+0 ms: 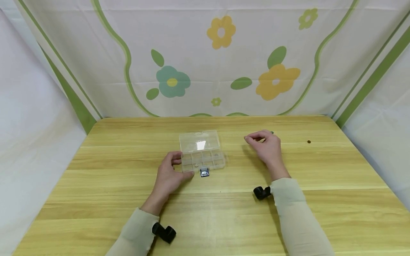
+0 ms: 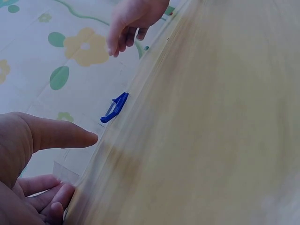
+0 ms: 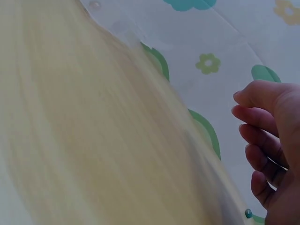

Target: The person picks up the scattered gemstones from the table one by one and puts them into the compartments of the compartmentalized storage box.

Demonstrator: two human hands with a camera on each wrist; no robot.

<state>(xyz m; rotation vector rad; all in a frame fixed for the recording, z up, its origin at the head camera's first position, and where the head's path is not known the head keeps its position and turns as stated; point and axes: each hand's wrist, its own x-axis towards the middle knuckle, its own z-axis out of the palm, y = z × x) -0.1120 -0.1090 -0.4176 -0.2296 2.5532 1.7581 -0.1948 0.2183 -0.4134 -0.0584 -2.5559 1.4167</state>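
Note:
In the head view a clear plastic compartment box (image 1: 203, 161) sits on the table with its lid (image 1: 199, 141) raised at the back. A small dark blue latch (image 1: 204, 172), also seen in the left wrist view, juts from its front edge. My left hand (image 1: 168, 176) grips the box's left end, thumb at the front corner and fingers around the side. My right hand (image 1: 266, 146) hovers to the right of the box, thumb and index tips brought close together; I cannot tell whether a tiny thing lies between them. A small green bead (image 1: 272, 132) shows just behind that hand.
Farther right on the wooden table (image 1: 320, 167) lies a small brown bead (image 1: 309, 141). One pale little piece (image 1: 196, 165) shows in a front compartment of the box. A white cloth with printed flowers (image 1: 221, 67) hangs along the table's back edge.

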